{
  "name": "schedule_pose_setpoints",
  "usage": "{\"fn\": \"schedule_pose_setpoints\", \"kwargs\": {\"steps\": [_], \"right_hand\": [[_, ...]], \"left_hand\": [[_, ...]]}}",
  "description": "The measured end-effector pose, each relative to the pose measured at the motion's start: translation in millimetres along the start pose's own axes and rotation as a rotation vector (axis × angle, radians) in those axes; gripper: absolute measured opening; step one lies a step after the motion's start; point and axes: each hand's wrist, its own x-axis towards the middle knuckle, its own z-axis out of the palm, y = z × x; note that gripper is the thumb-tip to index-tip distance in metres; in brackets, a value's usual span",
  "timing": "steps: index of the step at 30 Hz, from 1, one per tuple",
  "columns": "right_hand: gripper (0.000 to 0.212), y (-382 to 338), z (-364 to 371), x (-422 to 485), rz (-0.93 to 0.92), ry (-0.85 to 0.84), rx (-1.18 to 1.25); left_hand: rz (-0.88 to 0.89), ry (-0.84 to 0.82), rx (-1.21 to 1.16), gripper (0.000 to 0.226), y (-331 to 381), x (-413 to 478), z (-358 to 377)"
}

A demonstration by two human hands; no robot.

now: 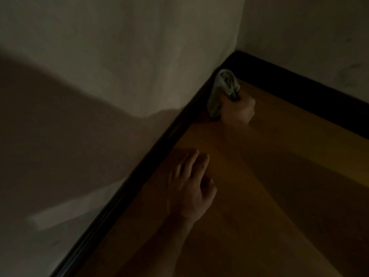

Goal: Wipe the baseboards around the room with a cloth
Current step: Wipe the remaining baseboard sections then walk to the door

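In the room corner [236, 54], the right hand [238, 111] has its grip curled round a bunched pale cloth [223, 88], held at the dark baseboard [139, 166] of the left wall [99, 76] just short of the corner; that board runs on toward lower left. The left hand [189, 186] rests on the floor [259, 196], fingers loosely spread, holding nothing, farther from the corner. Dim and blurred: true cloth-to-board contact and the right forearm cannot be made out.

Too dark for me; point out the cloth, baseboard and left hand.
cloth [225, 82], head view, bunched upper part.
baseboard [161, 145], head view, left run's face.
left hand [189, 186], head view, its back.
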Motion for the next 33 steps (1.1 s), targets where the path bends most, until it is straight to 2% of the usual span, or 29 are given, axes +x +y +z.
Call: {"fn": "schedule_pose_setpoints", "kwargs": {"steps": [4,8,11,15,19,26,30,33], "right_hand": [[0.028,5.6,-20.6,1.0,0.041,-0.244,0.099],[0.021,-8.8,-67.1,12.0,0.034,-0.238,0.122],[0.025,-12.9,-108.7,11.2,0.041,-0.211,0.025],[0.026,-3.7,-155.9,-1.5,0.082,-0.041,-0.037],[0.026,12.9,-171.8,-25.8,0.132,0.084,-0.074],[0.016,23.7,-132.1,-28.7,0.115,0.309,0.058],[0.017,19.4,-97.5,-3.2,0.073,0.341,0.053],[0.021,11.6,-54.5,16.6,-0.031,0.278,0.01]], "left_hand": [[0.305,-0.046,-0.065,0.058,-12.6,36.3,-5.3],[0.485,-0.186,-0.119,0.056,-1.7,84.6,-7.1],[0.478,-0.186,-0.179,0.057,12.1,101.3,-0.6],[0.541,-0.165,-0.024,0.063,20.3,104.6,1.6],[0.544,-0.173,0.005,0.066,22.3,104.2,-2.3],[0.564,-0.092,-0.007,0.061,25.5,103.7,3.3],[0.555,-0.044,-0.003,0.063,25.4,103.1,7.4],[0.544,0.017,0.045,0.062,21.6,103.7,9.7]]}}
